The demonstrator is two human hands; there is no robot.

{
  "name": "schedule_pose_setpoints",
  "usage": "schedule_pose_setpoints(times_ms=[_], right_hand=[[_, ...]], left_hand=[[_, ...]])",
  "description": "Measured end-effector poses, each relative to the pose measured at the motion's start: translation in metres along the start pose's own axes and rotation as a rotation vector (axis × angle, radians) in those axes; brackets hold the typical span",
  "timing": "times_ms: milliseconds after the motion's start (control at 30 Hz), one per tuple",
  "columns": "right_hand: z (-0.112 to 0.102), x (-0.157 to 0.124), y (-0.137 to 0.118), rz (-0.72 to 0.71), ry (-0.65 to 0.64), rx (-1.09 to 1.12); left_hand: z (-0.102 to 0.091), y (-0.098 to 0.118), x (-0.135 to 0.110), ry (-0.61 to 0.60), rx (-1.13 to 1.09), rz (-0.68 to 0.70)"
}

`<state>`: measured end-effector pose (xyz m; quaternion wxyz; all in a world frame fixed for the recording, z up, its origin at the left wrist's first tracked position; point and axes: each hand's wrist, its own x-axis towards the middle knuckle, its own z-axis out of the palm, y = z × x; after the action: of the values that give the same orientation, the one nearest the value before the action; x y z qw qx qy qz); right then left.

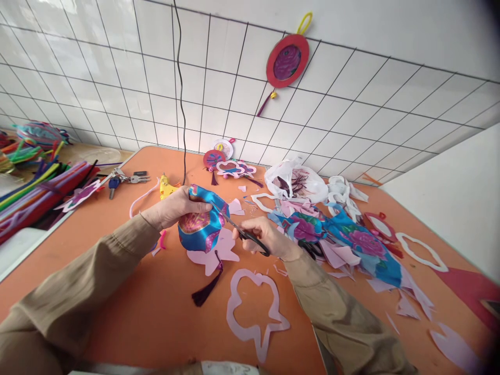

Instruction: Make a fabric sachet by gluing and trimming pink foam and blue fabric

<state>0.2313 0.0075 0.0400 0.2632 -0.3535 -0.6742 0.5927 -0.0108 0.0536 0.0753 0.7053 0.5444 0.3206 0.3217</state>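
Chenille stems in many colours lie heaped along the left edge of the orange table, with keys and a yellow glue gun further in, toward the far edge. Near the table's middle, the left hand curls its fingers tightly around a blue satin piece, holding it over a pink foam cutout and a dark tassel. Black scissors touch the satin's right edge, gripped by the right hand, whose fingers are closed on the handles. A pink foam frame lies toward the near edge. To the right, a plastic bag, floral fabric and paper scraps crowd the table.
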Motion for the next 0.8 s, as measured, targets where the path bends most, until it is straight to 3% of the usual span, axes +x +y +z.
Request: schedule_pose_setpoints(times_ms=[300, 800], right_hand=[[-0.0003, 0.0006, 0.0032, -0.004, 0.033, -0.015], [-0.0027, 0.0006, 0.0054, 0.046, 0.049, 0.049]], left_hand=[[-0.0059, -0.0026, 0.0027, 0.120, -0.097, -0.065], [-0.0061, -0.0060, 0.0037, 0.088, -0.135, -0.048]])
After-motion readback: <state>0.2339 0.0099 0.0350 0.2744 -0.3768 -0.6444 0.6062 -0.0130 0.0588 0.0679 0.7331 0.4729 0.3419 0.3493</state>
